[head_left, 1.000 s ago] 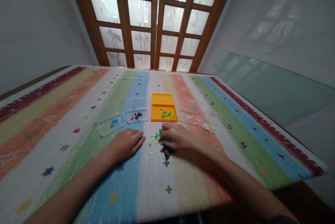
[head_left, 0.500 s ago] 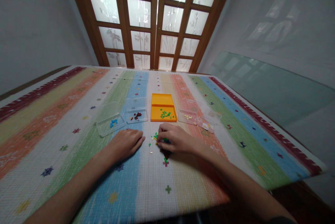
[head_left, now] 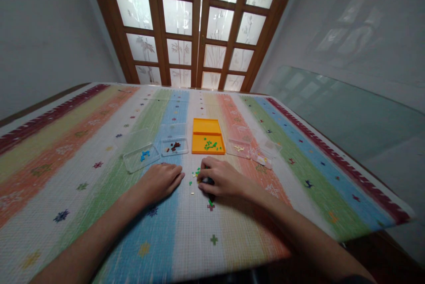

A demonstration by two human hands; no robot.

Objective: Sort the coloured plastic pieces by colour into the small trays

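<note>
My left hand (head_left: pixel 163 178) rests palm down on the tablecloth, fingers together and lying nearly flat, holding nothing I can see. To its right, a loose pile of small toy bricks (head_left: pixel 198 171) lies on a white stripe, with green, cream and yellow pieces. My right hand (head_left: pixel 217 177) is over this pile, thumb and fingers bent down in a pinch. Whatever is between the fingertips is too small to make out. Dark pieces and a green brick (head_left: pixel 210 203) show just below that hand, and a cream brick (head_left: pixel 192 193) lies apart.
Beyond my hands stands an open orange case (head_left: pixel 208 151) with green bricks. Clear boxes flank it: one with blue bricks (head_left: pixel 144 155), one with brown bricks (head_left: pixel 175 146), one with cream bricks (head_left: pixel 238 148) and one with yellowish bricks (head_left: pixel 262 159). A striped cloth (head_left: pixel 109 178) covers the table.
My right thumb and fingertips have shifted slightly within the pile, and the yellow piece by them is less visible. The left hand stays in place.
</note>
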